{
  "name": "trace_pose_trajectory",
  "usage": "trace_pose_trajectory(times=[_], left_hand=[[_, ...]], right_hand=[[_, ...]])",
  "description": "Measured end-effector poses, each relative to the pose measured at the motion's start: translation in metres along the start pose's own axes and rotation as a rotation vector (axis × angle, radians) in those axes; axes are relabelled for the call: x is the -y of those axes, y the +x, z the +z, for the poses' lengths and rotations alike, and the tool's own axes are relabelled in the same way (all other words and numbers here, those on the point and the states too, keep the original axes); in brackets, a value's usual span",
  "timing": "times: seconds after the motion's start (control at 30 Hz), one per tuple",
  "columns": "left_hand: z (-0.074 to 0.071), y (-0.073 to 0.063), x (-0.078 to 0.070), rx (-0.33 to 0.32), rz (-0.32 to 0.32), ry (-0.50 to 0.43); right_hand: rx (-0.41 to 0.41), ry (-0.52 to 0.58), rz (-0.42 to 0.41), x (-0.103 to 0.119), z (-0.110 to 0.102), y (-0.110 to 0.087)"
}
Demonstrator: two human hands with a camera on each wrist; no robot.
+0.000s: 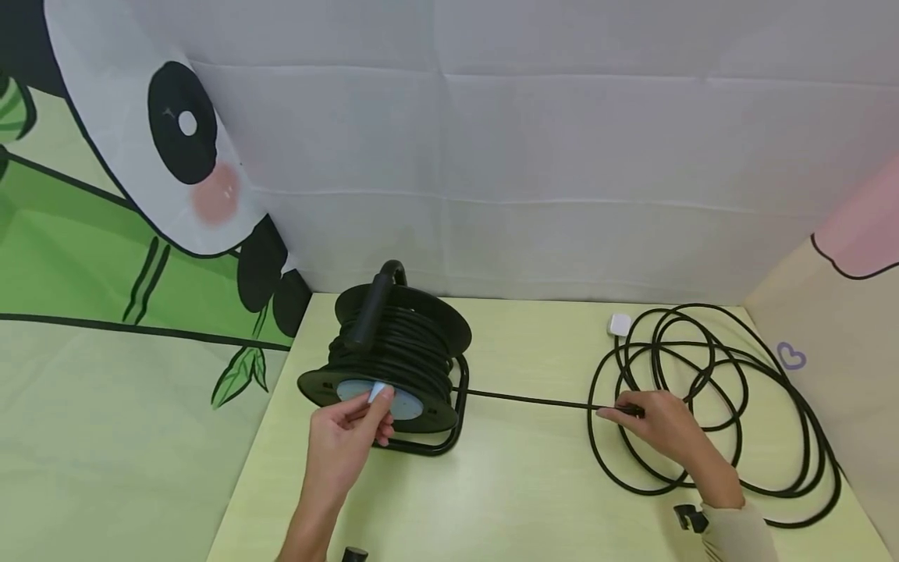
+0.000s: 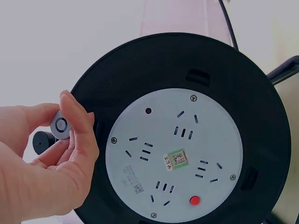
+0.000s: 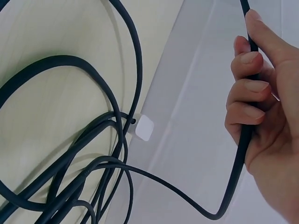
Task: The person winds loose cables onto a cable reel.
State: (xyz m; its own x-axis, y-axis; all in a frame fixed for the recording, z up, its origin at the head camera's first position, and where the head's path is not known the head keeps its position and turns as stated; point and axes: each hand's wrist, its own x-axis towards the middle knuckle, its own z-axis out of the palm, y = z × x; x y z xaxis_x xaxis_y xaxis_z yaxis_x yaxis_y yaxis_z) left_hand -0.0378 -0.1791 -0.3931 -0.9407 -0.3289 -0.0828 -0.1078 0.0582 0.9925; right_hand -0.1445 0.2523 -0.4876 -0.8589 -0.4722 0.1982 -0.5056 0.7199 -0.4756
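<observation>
black cable reel [image 1: 393, 359] sitting on the pale green table [image 1: 520, 484], socket face [image 2: 175, 154] turned toward the camera, carry handle [image 1: 372, 308] up top, tube frame [image 1: 449, 425] underneath. left hand [image 1: 347, 445] right at the front rim, thumb and fingers [image 2: 79, 135] pinching the little grey winding knob [image 2: 60, 125], so clenched on that and nothing else. four socket groups plus a red button [image 2: 195, 200] on the grey plate just past the fingertips, small green sticker [image 2: 176, 158] dead centre. black cable [image 1: 534, 401] running taut from the reel's side straight across to the right hand [image 1: 667, 433]. over there, fingers [image 3: 247, 86] curled round the cable, thumb laid along it, a proper grasp with the cord passing through the fist and dropping out below the palm. beyond those knuckles, the rest of the cable piled in loose overlapping loops [image 1: 723, 406] on the table, well apart from the reel. white plug [image 1: 620, 325] lying at the far edge of the loops, up beyond the right fingertips, close to the white backdrop [image 1: 562, 156]. beige sleeve [image 1: 737, 535] on the right wrist with a black strap clip [image 1: 688, 517]. panda and bamboo print [image 1: 140, 195] on the wall off past the left hand, pink and cream panel with a small purple heart [image 1: 792, 357] out beyond the loops.
</observation>
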Motion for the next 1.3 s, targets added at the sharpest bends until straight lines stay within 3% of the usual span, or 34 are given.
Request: trace_pose_trajectory(times=[0.3,0.53,0.67,0.97,1.3], left_hand=[[0.006,-0.001,0.005,0.030,0.008,-0.017],[0.014,-0.002,0.011,0.090,-0.034,-0.067],[0.019,-0.002,0.016,0.133,-0.054,-0.095],[0.041,-0.005,0.041,0.209,-0.137,-0.137],[0.055,-0.006,0.068,0.227,-0.160,-0.122]], right_hand=[[-0.014,0.044,-0.030,0.004,0.004,0.003],[-0.052,0.000,-0.091,0.006,0.011,0.008],[-0.046,-0.017,-0.083,0.008,0.014,0.011],[-0.042,-0.007,-0.099,0.013,0.022,0.019],[-0.057,-0.048,-0.101,0.011,0.021,0.029]])
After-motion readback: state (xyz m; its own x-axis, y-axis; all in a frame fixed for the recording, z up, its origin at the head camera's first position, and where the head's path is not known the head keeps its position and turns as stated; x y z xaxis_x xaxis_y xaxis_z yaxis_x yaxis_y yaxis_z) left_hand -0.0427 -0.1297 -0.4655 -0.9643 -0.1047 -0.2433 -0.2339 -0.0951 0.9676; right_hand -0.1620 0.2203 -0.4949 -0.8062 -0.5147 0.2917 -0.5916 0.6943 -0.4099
